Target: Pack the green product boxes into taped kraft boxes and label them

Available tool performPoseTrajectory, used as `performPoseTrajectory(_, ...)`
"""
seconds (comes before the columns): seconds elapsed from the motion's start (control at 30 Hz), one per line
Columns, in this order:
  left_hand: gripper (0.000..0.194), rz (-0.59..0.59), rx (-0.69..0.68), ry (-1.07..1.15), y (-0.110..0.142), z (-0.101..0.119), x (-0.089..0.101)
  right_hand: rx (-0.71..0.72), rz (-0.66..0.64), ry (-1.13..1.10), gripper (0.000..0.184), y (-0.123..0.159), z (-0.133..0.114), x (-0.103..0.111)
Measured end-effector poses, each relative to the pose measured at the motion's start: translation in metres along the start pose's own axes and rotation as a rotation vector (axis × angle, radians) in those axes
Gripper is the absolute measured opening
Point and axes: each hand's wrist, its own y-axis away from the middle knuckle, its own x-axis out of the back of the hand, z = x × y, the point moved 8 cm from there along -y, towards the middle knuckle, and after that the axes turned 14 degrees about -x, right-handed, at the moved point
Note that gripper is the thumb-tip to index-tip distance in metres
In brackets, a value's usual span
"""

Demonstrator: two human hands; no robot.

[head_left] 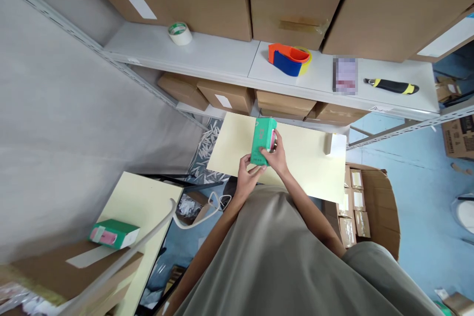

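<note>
- We looked down on a pale yellow counter (307,168); a green box (262,139) was held above its left half, the long side running from near to far.
- Our left hand (246,174) had its grip clamped on the box's near end, around the left corner.
- Our right hand (277,155) had its grip clamped on the right side, thumb lying on the upper face.
- We judged the box to be smooth printed card: stiff, probably light, perhaps a little slippery, and liable to dent if squeezed mid-panel. Its contents were hidden, so we could not be sure of the weight.
- The edges and corners seemed the firmest places to take hold, one hand to each side.
- At the counter's far right stood a small white box (336,144).
- On the shelf (225,54) beyond lay a tape roll (181,36), a tape dispenser (287,61) and a black-and-yellow cutter (394,86).
</note>
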Motion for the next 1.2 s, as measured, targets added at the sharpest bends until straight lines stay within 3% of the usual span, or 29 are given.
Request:
performPoseTrajectory(0.13,0.058,-0.030,0.259,0.221,0.004,-0.017,-0.005,-0.100,0.003,-0.171,0.103,-0.004,0.014,0.009)
performPoseTrajectory(0.23,0.060,-0.024,0.339,0.321,0.002,-0.024,-0.008,-0.128,-0.050,-0.222,0.101,-0.006,0.015,0.008)
performPoseTrajectory(0.43,0.060,0.078,0.206,0.182,-0.006,-0.025,0.003,-0.132,-0.045,-0.136,0.082,-0.004,0.004,0.005)
performPoseTrajectory(0.53,0.060,0.129,0.041,-0.017,-0.007,-0.013,0.009,-0.129,0.014,-0.075,0.088,0.002,-0.003,0.006)
performPoseTrajectory(0.63,0.063,0.081,-0.067,-0.075,-0.005,-0.001,0.001,-0.108,0.074,-0.025,0.092,0.004,-0.008,0.010)
performPoseTrajectory(0.73,0.063,0.081,0.012,0.030,-0.003,-0.002,-0.002,-0.109,0.105,-0.075,0.084,0.000,-0.003,0.015)
performPoseTrajectory(0.87,0.054,0.041,0.287,0.257,0.002,-0.019,-0.008,-0.187,-0.002,-0.236,0.079,-0.006,0.015,0.012)
performPoseTrajectory(0.93,0.057,0.007,0.349,0.315,0.004,-0.024,-0.010,-0.223,-0.052,-0.272,0.082,-0.006,0.020,0.010)
performPoseTrajectory(1.03,0.064,0.050,0.313,0.282,0.002,-0.024,-0.006,-0.242,-0.072,-0.268,0.094,-0.004,0.019,0.010)
performPoseTrajectory(1.2,0.076,0.120,0.080,0.009,-0.004,-0.005,0.000,-0.146,0.000,-0.177,0.117,-0.001,-0.005,0.013)
